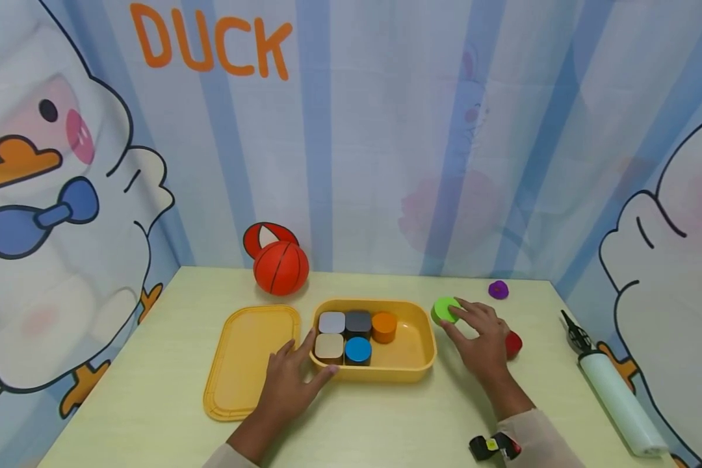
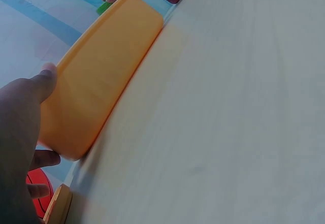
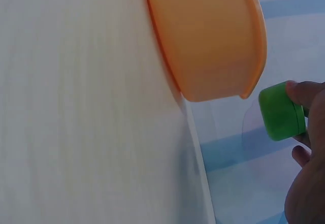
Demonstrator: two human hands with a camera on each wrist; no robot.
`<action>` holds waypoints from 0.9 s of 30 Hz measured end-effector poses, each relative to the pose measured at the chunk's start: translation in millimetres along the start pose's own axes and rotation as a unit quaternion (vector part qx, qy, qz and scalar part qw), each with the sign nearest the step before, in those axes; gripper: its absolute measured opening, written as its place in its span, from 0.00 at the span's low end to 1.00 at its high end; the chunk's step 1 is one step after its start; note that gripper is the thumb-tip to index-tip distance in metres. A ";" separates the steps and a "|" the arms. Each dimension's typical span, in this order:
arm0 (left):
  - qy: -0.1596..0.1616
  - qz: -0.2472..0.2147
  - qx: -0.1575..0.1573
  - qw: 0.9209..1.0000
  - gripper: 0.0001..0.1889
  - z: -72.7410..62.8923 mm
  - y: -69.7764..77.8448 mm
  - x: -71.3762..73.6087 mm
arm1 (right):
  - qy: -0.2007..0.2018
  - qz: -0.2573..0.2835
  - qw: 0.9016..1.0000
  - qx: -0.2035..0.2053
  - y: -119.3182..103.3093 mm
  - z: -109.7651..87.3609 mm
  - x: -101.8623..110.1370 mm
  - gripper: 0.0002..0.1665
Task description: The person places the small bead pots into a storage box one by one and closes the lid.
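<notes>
A yellow plastic box (image 1: 418,376) stands on the table, holding several small round-lidded tubs: a blue tub (image 1: 358,351), an orange tub (image 1: 384,327), plus beige, light grey and dark grey ones. My left hand (image 1: 292,380) rests at its near left corner, thumb at the front rim and index finger along the left end. Right of the box, my right hand (image 1: 482,338) pinches a green tub (image 3: 280,113) between thumb and fingers. In the right wrist view that tub is held up beside the box's end. Partly hidden behind the right hand is a red tub (image 1: 513,345).
Left of the box lies its yellow lid (image 1: 246,364). Behind are a red toy basketball (image 1: 281,268) and a small purple object (image 1: 498,290). A pale green hand pump (image 1: 620,403) lies at the right edge. A printed curtain (image 1: 363,130) hangs behind the table.
</notes>
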State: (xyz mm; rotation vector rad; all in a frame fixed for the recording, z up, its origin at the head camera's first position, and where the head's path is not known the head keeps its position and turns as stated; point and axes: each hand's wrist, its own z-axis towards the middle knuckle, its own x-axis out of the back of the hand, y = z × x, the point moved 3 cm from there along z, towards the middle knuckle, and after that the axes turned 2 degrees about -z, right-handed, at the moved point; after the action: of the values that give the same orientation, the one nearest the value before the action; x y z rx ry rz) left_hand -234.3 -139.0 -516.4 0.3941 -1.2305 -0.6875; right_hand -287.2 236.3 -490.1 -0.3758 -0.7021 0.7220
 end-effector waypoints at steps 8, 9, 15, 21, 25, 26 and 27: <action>-0.001 -0.001 0.002 1.000 0.44 -0.4 -2.2 -1.2 | -0.004 0.025 0.999 0.030 -18.5 0.3 -2.4 0.24; 0.000 -0.001 0.002 1.000 0.44 -0.3 -2.2 -1.2 | -0.011 0.032 0.999 0.030 -21.1 1.2 -2.8 0.24; 0.000 -0.001 0.002 1.000 0.44 0.2 -0.8 -0.4 | -0.072 0.070 0.994 0.045 -37.7 4.4 -9.0 0.24; -0.003 0.001 0.004 1.000 0.44 -0.4 -0.9 -0.6 | -0.153 0.107 0.982 0.033 -50.9 4.2 -19.5 0.22; -0.001 0.001 0.001 1.000 0.44 -0.3 -0.9 -0.3 | -0.206 0.120 0.971 -0.006 -57.6 5.3 -24.9 0.22; 0.000 0.002 0.000 1.000 0.44 -0.3 -0.6 0.0 | -0.218 0.124 0.968 -0.013 -58.8 5.8 -26.0 0.22; 0.000 0.002 -0.001 1.000 0.44 -0.3 -0.3 0.3 | -0.230 0.124 0.965 -0.019 -60.5 6.4 -26.7 0.21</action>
State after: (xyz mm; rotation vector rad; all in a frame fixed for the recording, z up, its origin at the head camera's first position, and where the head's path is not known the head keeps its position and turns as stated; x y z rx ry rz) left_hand -234.0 -139.4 -516.4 0.3901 -1.2298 -0.6841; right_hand -277.6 175.5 -465.1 -0.3375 -1.1210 1.0520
